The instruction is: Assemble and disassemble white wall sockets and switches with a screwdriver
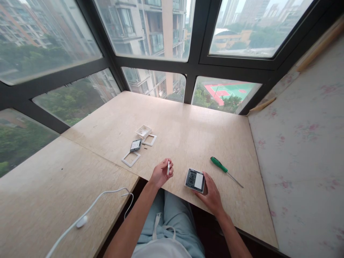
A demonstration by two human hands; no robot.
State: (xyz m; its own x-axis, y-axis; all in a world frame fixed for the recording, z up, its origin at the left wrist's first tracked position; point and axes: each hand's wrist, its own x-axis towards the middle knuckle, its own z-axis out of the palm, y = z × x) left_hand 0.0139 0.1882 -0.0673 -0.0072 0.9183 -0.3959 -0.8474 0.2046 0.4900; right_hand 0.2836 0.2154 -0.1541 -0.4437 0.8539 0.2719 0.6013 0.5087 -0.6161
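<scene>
My left hand [162,173] is closed in a pinch on a slim white switch rocker [168,168], seen nearly edge-on above the table's front edge. To its right, my right hand [211,193] grips a wall switch [192,179] by its right side and lower corner. The switch faces up: a white rocker covers its right half, while dark mechanism shows in the left half. A screwdriver [219,164] with a green handle lies to the right, beyond my right hand, its shaft pointing toward the lower right.
Left of centre lie a white back box [143,130], a white frame [153,139], another switch module [135,145], a second frame [130,164] and small screws [145,148]. A white cable [100,195] runs over the left tabletop [34,200]. Windows and a papered wall [301,150] bound the table.
</scene>
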